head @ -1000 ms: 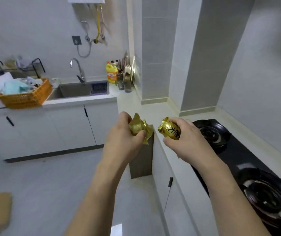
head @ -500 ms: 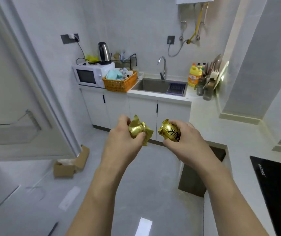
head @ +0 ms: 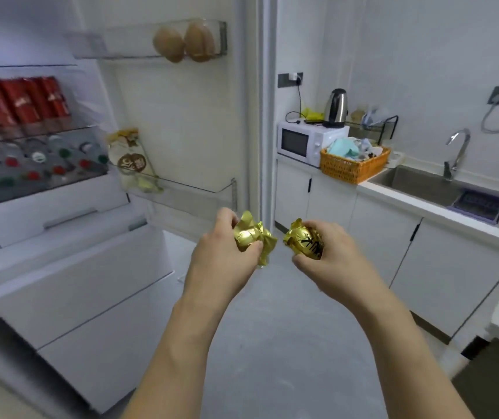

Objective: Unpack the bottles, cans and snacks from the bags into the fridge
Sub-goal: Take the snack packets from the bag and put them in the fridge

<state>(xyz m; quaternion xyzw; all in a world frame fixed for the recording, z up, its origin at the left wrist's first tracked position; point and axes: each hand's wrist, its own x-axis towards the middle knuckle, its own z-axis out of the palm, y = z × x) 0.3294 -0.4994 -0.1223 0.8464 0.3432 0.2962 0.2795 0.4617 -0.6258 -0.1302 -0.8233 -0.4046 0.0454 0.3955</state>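
Gold snack (head: pixel 249 237) in left hand (head: pixel 218 261), seemingly

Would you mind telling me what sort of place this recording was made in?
Most likely a small home kitchen: an open fridge stocked with red cans, a microwave with a kettle on top, and a sink set into a white counter.

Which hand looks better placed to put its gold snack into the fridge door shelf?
Probably the left hand: its gold-wrapped snack is nearer the lower door shelf; the right hand is toward the counter side.
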